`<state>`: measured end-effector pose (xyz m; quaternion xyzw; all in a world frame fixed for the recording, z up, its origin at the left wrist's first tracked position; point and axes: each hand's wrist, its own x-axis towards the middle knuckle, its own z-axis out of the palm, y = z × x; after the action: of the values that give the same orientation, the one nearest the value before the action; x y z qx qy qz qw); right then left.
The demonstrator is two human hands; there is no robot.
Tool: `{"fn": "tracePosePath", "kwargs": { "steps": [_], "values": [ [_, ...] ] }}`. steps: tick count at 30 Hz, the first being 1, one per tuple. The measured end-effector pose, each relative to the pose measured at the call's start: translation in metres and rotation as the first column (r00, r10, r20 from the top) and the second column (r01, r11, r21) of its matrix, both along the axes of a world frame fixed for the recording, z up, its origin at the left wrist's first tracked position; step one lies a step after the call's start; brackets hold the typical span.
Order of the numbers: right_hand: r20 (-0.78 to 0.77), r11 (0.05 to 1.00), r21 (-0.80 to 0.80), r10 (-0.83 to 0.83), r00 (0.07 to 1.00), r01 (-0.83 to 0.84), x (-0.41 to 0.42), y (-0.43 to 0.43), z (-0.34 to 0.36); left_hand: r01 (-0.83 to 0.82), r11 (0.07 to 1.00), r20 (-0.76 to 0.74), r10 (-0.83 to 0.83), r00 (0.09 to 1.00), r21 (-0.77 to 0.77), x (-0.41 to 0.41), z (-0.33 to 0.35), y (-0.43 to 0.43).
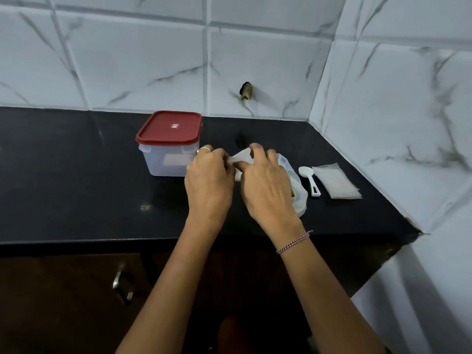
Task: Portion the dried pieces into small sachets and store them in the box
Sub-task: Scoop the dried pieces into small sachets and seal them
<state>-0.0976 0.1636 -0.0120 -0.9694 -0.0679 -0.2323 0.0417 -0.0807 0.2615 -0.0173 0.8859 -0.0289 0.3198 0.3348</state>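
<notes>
Both hands meet over the black counter (76,175) and hold one small white sachet (241,157) between them. My left hand (209,180) pinches its left edge; my right hand (265,185) pinches its right side with curled fingers. Under my right hand lies a clear plastic bag (298,198) with brownish dried pieces, mostly hidden. A clear box with a red lid (169,129) stands shut just left of my hands, with something pale inside. A white plastic spoon (310,180) and a stack of empty white sachets (335,181) lie to the right.
White marble-look tiles form the back wall and a side wall (408,123) that closes the counter on the right. A dark stub (246,91) sticks out of the back wall. Below the counter edge is a brown cabinet with a metal handle (122,284).
</notes>
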Motion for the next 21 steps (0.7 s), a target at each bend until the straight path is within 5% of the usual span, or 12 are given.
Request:
{"fn": "tracePosePath", "kwargs": {
  "steps": [4, 8, 13, 21],
  "values": [
    [-0.157, 0.994, -0.028, -0.107, 0.982, 0.103, -0.003, -0.009, 0.002, 0.019, 1.000, 0.037, -0.019, 0.999, -0.002, 0.000, -0.004, 0.002],
    [-0.237, 0.990, 0.119, 0.099, 0.966, -0.073, 0.002, -0.018, 0.000, 0.206, 0.953, 0.070, -0.195, 0.978, -0.221, 0.005, -0.009, 0.010],
    [-0.084, 0.967, 0.247, 0.079, 0.993, -0.056, 0.009, -0.022, -0.002, 0.488, 0.770, 0.037, -0.521, 0.853, -0.412, 0.018, -0.022, 0.023],
    [-0.130, 0.952, 0.261, 0.199, 0.971, -0.160, 0.011, -0.014, 0.009, 0.682, 0.723, -0.009, -0.687, 0.727, -0.111, 0.040, -0.053, 0.022]
  ]
}}
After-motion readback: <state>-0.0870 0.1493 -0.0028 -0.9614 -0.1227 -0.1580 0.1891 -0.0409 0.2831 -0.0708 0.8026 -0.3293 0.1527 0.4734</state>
